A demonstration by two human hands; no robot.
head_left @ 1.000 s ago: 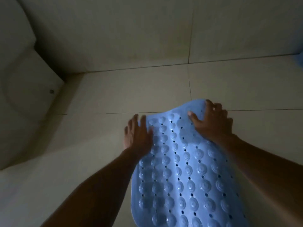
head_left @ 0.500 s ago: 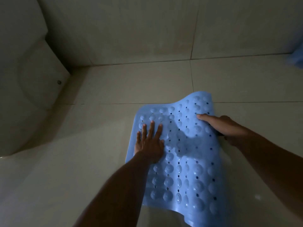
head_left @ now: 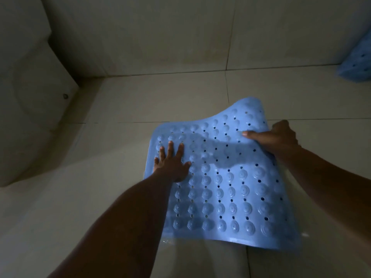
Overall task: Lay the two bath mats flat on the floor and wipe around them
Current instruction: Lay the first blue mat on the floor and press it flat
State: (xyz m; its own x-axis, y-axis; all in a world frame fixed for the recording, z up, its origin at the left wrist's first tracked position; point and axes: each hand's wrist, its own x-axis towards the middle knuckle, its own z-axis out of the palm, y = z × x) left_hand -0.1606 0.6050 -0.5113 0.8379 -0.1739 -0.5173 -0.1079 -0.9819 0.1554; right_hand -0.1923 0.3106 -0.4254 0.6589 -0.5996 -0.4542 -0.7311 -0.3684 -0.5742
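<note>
A blue rubber bath mat (head_left: 226,183) with round suction cups and small holes lies mostly on the pale tiled floor, cups facing up. Its far right corner is raised off the tiles and curls up. My left hand (head_left: 170,161) presses flat on the mat's left part, fingers spread. My right hand (head_left: 275,137) grips the raised right edge, thumb on top and fingers underneath. A second blue mat (head_left: 355,61) shows at the far right edge of the view, leaning by the wall, mostly cut off.
A white rounded fixture (head_left: 30,109) fills the left side, with a small screw on its base. The tiled wall (head_left: 160,37) meets the floor just beyond the mat. The room is dim.
The mat has been lowered and spread wider on the floor. My left hand moved from the mat's top edge to lie flat on it. My right hand shifted to the right edge.
</note>
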